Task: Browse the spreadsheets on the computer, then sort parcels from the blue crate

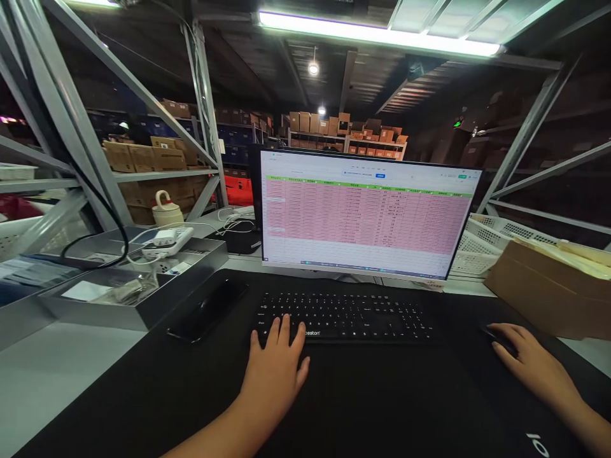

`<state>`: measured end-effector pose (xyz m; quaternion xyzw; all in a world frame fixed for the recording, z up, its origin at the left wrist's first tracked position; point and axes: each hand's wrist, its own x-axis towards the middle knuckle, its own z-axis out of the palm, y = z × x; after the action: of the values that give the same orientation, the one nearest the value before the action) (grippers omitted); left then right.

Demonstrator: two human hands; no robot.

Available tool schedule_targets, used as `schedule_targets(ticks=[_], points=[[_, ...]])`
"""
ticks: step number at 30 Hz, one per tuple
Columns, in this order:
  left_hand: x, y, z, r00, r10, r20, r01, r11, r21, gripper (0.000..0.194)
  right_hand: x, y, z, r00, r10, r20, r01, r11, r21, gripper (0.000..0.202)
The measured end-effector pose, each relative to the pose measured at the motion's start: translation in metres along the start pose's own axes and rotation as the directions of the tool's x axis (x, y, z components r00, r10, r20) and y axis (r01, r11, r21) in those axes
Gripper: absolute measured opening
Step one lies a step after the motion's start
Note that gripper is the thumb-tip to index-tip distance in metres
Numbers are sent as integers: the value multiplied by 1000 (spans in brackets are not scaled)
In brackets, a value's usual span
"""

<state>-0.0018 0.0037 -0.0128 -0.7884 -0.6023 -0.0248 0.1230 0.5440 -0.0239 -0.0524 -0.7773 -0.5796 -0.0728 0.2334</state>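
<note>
Well, our left hand (274, 369) lay open, fingers spread over the near-left keys of the keyboard (334, 316) at twelve o'clock; a careless press could have typed stray characters. Our right hand (537, 366) curled around the mouse (500, 340) at two, where a forward push risked bumping the cardboard box (539, 296). The black mat (382, 401) gave us room between hands.

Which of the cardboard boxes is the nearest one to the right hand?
The large box at the far right, just beyond the right hand and in front of the white baskets; the other boxes sit farther back.
</note>
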Motion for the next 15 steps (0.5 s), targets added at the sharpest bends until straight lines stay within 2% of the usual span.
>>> schedule_targets(ticks=[5,11,15], points=[[0,1,0,1000,-5,-2,5,1000,-19,56,1,-3,0,1000,-2,-26,3,1000,28,51],[-1,-1,9,998,-6,-59,3,998,-63,54,5,18,12,999,-24,-32,25,999,32,48],[-2,-2,16,997,-10,-83,3,996,-84,54,7,19,13,995,-67,-72,67,998,7,53]])
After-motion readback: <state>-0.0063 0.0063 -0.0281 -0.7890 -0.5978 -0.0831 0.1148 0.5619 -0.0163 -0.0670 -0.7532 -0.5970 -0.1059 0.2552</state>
